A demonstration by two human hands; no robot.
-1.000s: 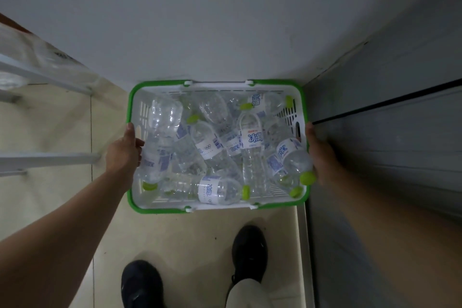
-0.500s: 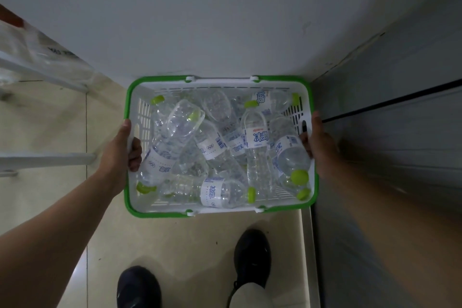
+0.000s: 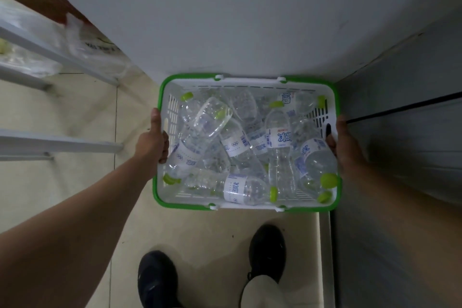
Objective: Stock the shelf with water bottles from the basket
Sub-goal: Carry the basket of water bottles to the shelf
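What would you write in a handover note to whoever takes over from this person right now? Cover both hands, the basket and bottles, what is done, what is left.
The left hand grips the left rim of the basket; the right hand grips its right side.
The water bottles lie jumbled in the basket, held above the floor; the shelf is at the left.
Done: basket picked up; no bottle in hand.
Left: set the basket down, then move every bottle to the shelf.
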